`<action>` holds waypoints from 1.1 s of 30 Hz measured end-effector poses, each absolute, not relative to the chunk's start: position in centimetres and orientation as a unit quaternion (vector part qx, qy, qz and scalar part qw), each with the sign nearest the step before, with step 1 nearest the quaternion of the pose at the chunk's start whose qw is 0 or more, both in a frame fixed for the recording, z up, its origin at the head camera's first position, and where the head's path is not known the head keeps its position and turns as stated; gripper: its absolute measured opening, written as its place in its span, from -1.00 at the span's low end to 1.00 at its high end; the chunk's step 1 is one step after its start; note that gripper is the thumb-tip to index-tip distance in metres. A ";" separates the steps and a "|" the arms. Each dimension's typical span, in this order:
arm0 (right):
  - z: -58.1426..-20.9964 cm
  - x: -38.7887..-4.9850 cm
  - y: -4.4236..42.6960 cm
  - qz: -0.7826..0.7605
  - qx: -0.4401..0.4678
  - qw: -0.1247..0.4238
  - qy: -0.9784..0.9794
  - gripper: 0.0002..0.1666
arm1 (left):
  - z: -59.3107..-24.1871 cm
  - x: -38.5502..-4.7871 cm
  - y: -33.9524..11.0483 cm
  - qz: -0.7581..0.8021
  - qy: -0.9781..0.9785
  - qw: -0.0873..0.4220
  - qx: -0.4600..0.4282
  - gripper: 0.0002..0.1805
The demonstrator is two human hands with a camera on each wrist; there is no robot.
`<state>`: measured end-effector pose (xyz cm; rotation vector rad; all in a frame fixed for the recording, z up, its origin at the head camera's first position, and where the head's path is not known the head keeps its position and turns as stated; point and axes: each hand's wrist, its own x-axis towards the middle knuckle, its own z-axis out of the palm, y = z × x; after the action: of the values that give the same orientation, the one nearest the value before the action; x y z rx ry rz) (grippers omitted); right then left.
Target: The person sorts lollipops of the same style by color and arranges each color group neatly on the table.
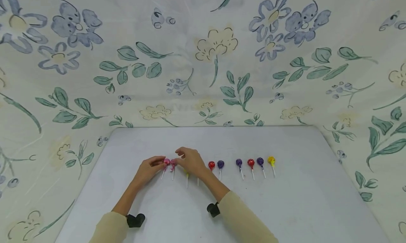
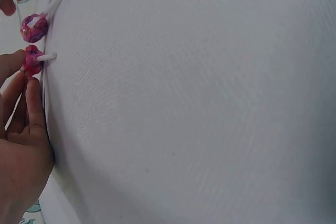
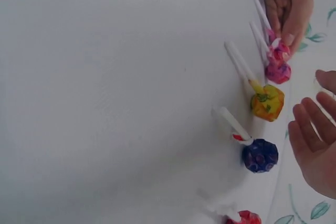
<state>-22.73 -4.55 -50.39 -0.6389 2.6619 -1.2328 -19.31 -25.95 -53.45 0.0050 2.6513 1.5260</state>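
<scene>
My left hand [image 1: 150,169] pinches the ball of a pink lollipop [image 2: 32,62] at the left end of a row. Right beside it lies a second pink lollipop [image 3: 278,73]. Over the row is my right hand [image 3: 319,142], its fingers loosely extended and holding nothing, near that second pink lollipop. A yellow lollipop [image 3: 268,103] and a purple lollipop [image 3: 260,156] come next to the pink pair; in the head view the right hand partly covers the yellow one and hides the purple ball.
Further right in the row are a red lollipop [image 1: 211,164] and a purple one. After a gap lie another purple lollipop [image 1: 239,162], a red one [image 1: 251,162], a purple one [image 1: 260,161] and a yellow one [image 1: 271,160]. Behind the white table [image 1: 295,200] hangs a floral cloth [image 1: 190,31].
</scene>
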 end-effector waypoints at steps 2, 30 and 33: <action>-50.3 -22.7 -4.2 -0.412 -0.211 0.066 0.884 -0.62 | -53.5 -19.3 -26.0 0.499 0.866 0.039 -0.001 -0.56; -49.7 -21.6 4.2 -0.468 -0.211 -0.018 0.858 -0.66 | -50.8 -17.4 -20.5 0.460 0.886 -0.003 0.063 -0.63; -49.6 -21.5 5.2 -0.469 -0.210 -0.021 0.857 -0.66 | -50.9 -17.1 -19.2 0.447 0.892 -0.007 0.069 -0.63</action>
<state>-21.48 5.21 -49.63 -0.6700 2.7303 -1.4946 -17.11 -19.20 -50.90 0.2192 2.8137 1.4121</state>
